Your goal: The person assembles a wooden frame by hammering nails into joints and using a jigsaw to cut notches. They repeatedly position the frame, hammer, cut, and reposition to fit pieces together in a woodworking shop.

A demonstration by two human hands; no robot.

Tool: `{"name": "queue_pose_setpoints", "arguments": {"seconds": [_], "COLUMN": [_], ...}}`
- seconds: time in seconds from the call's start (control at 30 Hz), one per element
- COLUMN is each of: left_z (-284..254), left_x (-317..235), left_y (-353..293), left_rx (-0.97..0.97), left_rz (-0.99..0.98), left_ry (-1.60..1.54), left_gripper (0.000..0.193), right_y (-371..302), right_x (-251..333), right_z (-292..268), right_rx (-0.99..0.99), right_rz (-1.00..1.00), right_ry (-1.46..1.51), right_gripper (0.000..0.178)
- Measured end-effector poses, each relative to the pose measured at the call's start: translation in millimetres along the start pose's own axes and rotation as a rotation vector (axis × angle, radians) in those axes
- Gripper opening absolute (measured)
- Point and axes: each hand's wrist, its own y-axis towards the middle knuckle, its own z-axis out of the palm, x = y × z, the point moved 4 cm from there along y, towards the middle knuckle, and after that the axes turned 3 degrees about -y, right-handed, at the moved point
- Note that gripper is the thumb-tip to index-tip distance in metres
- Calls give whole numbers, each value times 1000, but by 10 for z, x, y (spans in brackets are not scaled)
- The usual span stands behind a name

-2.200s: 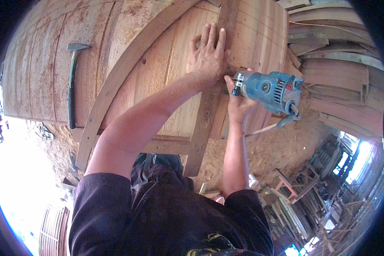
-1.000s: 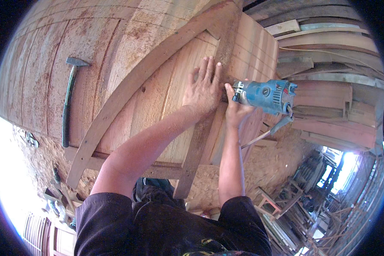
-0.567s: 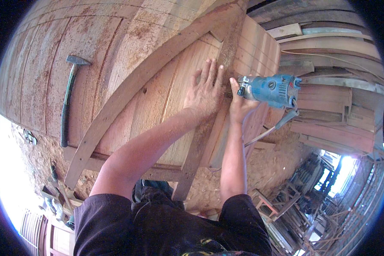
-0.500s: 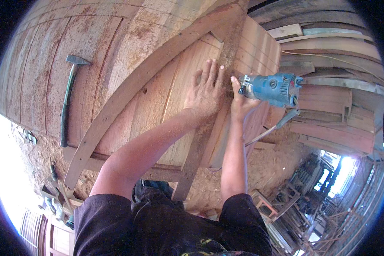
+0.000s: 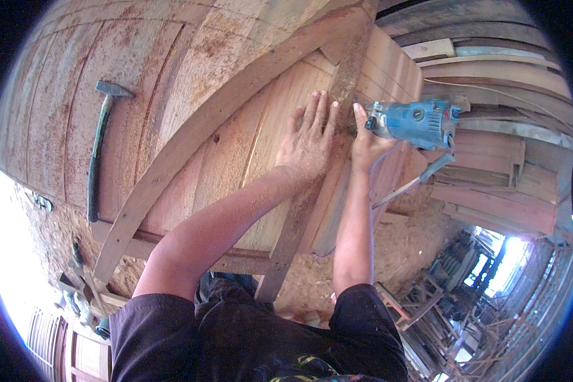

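Holding a blue power tool [image 5: 417, 121] in the right hand [image 5: 370, 145], just right of the straight wooden bar [image 5: 284, 248]. Lying on its side, metal collar toward the bar and blue body pointing away; seated between the thumb, raised along the collar, and the other fingers, mostly hidden behind the body. Impossible to tell whether touching the bar at the collar end. Trailing a pale cable [image 5: 404, 188] from the outer end, back down near the right forearm.

Working over a broad plank panel [image 5: 235, 159], crossed by the bar and dusted with reddish sawdust. Crossed also, left of the bar, by a curved brace [image 5: 162, 165], meeting it near the far end. Farther left of the bar, strewn with a hammer [image 5: 96, 153], head outward. Well right of the bar, flanked by stacked boards [image 5: 509, 70]; below the bar, giving onto a brown, littered floor [image 5: 420, 197].

Resting the left hand [image 5: 307, 137] palm down along the bar's left edge, across from the tool; four fingers slightly spread, gripping nothing, thumb hidden. Closing the right hand around the tool near the collar.
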Motion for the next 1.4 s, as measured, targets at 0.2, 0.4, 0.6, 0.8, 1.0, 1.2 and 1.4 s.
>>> {"name": "queue_pose_setpoints", "arguments": {"seconds": [0.2,0.4,0.6,0.8,1.0,1.2,1.4], "left_z": [3,4,-3,2,-20,-23,-30], "left_x": [-7,-9,-14,-11,-23,-25,-27], "left_y": [1,3,7,2,7,1,4], "left_rx": [27,33,38,39,24,11,16], "left_rz": [-4,-9,-12,0,-3,6,-2], "left_ry": [21,38,20,32,14,-10,-4], "left_gripper": [70,69,69,69,70,70,70], "right_y": [89,162,264,334,364,408,409], "right_x": [-64,-10,-77,3,-45,-123,-63], "right_z": [29,104,125,179,188,167,211], "right_rx": [25,28,42,-3,23,65,47], "right_rz": [34,45,28,-104,-59,-63,-72], "right_ry": [-3,26,24,-12,21,-18,15], "right_gripper": [63,63,73,52,67,76,79]}}
